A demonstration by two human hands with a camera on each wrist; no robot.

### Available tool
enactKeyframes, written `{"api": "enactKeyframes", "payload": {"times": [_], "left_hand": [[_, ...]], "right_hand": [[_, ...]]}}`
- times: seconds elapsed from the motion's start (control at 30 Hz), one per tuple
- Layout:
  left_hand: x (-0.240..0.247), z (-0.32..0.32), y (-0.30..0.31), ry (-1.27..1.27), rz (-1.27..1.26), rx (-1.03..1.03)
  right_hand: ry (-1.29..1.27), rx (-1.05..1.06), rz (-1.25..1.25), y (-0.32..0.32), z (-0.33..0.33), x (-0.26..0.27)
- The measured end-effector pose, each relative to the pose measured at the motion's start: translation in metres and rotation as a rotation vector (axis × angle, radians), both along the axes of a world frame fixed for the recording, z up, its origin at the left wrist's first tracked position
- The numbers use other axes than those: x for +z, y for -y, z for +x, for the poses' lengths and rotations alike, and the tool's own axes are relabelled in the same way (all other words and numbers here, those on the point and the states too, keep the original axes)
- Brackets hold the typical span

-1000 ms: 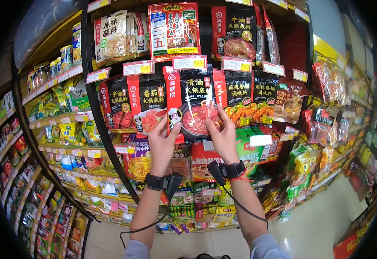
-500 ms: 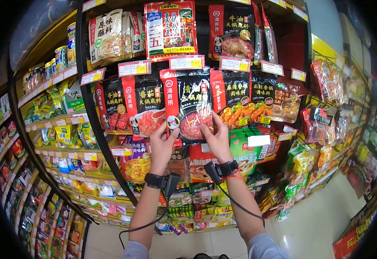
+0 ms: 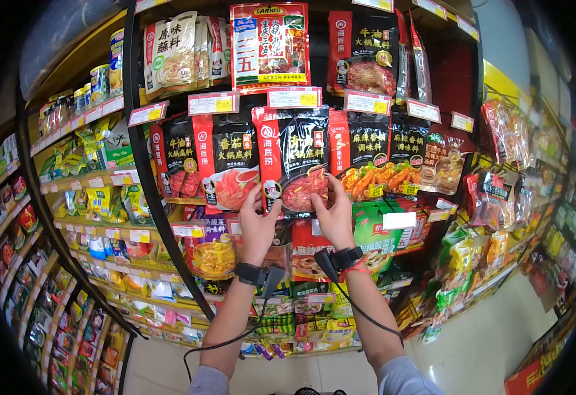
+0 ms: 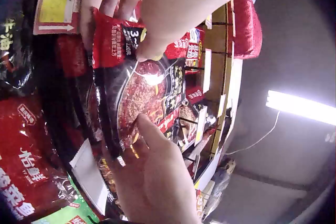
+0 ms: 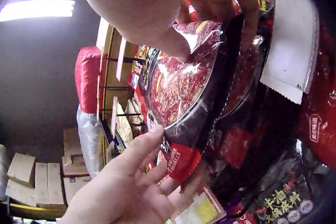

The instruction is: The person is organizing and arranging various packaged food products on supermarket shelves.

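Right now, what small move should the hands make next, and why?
Perhaps ease the red-and-black pouch gently straight back, keeping it upright: the left hand and right hand grip its lower part from opposite sides, and similar pouches flank it.

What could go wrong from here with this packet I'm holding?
The glossy packet might slip, since your left grip and right grip hold only its lower half. Its top appears just under the price tag and could catch there. Its side could also nudge the neighbouring tomato packet.
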State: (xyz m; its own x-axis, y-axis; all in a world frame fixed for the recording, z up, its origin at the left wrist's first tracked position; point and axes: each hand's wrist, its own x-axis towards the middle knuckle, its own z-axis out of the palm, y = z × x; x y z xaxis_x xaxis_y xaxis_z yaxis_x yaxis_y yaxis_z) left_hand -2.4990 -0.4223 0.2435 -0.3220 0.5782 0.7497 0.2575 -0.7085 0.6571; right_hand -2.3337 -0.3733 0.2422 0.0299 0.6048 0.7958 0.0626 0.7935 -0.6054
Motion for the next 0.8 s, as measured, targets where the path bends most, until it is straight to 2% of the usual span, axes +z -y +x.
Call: {"api": "enactKeyframes", "payload": {"times": [0.03, 0.1, 0.17, 0.23, 0.3, 0.33, 0.37, 0.43, 0.5, 0.57, 0.63, 0.7, 0.77, 0.8], "left_hand": [[0.002, 0.003, 0.002, -0.036, 0.020, 0.095], [0.003, 0.010, 0.007, -0.059, 0.010, 0.127], [0.003, 0.013, 0.007, -0.255, 0.037, 0.354], [0.001, 0.008, 0.015, -0.246, -0.009, 0.333], [-0.001, 0.006, 0.025, -0.296, 0.061, 0.392], [0.003, 0.011, 0.038, -0.289, 0.076, 0.396], [-0.004, 0.011, 0.040, -0.301, 0.076, 0.386], [-0.027, 0.000, 0.050, -0.319, 0.255, 0.412], [-0.052, -0.011, 0.073, -0.347, 0.204, 0.363], [-0.134, -0.036, 0.073, -0.025, -0.134, 0.035], [-0.200, -0.052, 0.096, -0.032, -0.242, -0.015], [-0.304, -0.085, 0.120, 0.177, -0.412, -0.112], [-0.397, -0.102, 0.163, 0.334, -0.564, -0.067], [-0.475, -0.128, 0.183, 0.652, -0.638, -0.160]], "right_hand": [[0.045, -0.094, 0.018, -0.001, 0.001, -0.001], [0.012, -0.086, 0.027, 0.001, 0.008, -0.007], [0.062, -0.152, 0.033, 0.011, 0.016, -0.008], [-0.015, -0.054, 0.048, 0.019, 0.012, -0.012], [0.051, -0.149, 0.085, 0.032, 0.015, -0.013], [-0.010, -0.135, 0.105, 0.038, 0.016, -0.015], [-0.021, -0.145, 0.100, 0.042, 0.020, -0.019], [-0.067, -0.179, 0.157, 0.051, 0.030, -0.031], [-0.151, -0.069, 0.038, 0.062, 0.042, -0.059], [-0.246, 0.086, -0.169, 0.080, 0.062, -0.095], [-0.161, 0.156, -0.357, 0.091, 0.085, -0.154], [-0.131, 0.229, -0.545, 0.101, 0.104, -0.223], [-0.140, 0.170, -0.731, 0.114, 0.132, -0.312], [-0.224, 0.114, -0.820, 0.132, 0.144, -0.338]]}}
